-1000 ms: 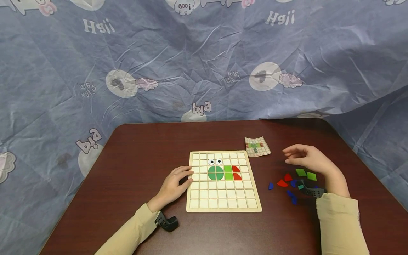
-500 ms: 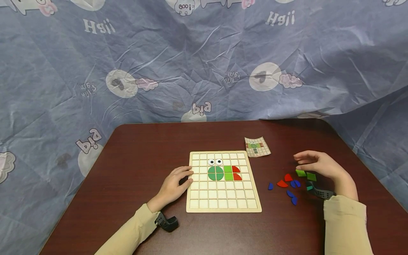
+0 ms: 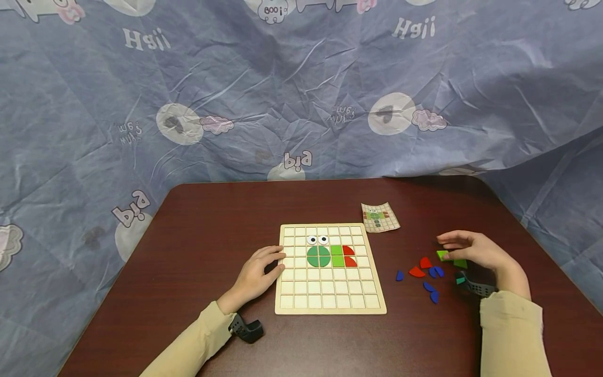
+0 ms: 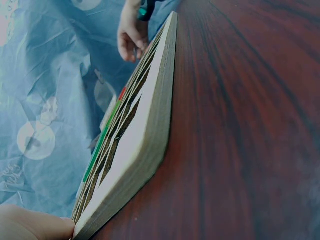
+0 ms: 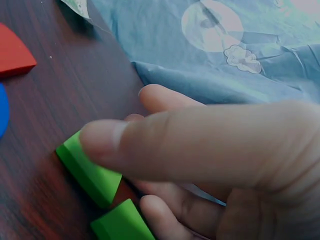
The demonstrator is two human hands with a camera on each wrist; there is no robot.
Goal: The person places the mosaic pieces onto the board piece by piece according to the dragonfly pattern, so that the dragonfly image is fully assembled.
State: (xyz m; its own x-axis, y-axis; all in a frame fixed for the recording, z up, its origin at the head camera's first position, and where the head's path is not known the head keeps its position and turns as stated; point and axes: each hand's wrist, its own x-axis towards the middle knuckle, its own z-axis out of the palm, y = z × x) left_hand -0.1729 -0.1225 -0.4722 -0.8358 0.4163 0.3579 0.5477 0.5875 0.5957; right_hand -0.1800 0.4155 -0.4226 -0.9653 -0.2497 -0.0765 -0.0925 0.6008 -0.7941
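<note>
A pale wooden grid board (image 3: 330,310) lies mid-table. On it are two eye pieces (image 3: 317,240), a dark green circle (image 3: 319,256) of quarter pieces, light green squares (image 3: 336,256) and red quarter pieces (image 3: 349,261). My left hand (image 3: 254,272) rests along the board's left edge, fingertips on the rim; its thumb (image 4: 40,225) touches the edge in the left wrist view. At the right, my right hand (image 3: 482,255) hovers over two loose light green squares (image 5: 107,185). Its thumb (image 5: 102,145) overlaps one square in the right wrist view, with a gap between thumb and fingers.
A small pattern card (image 3: 380,217) lies beyond the board's upper right corner. Loose red pieces (image 3: 416,272) and several blue pieces (image 3: 428,286) are scattered between the board and my right hand. A printed blue cloth (image 3: 301,104) hangs behind the table's far edge.
My right hand has moved right and toward me, lowering onto the loose green squares and uncovering the blue pieces. The left hand and board have stayed put.
</note>
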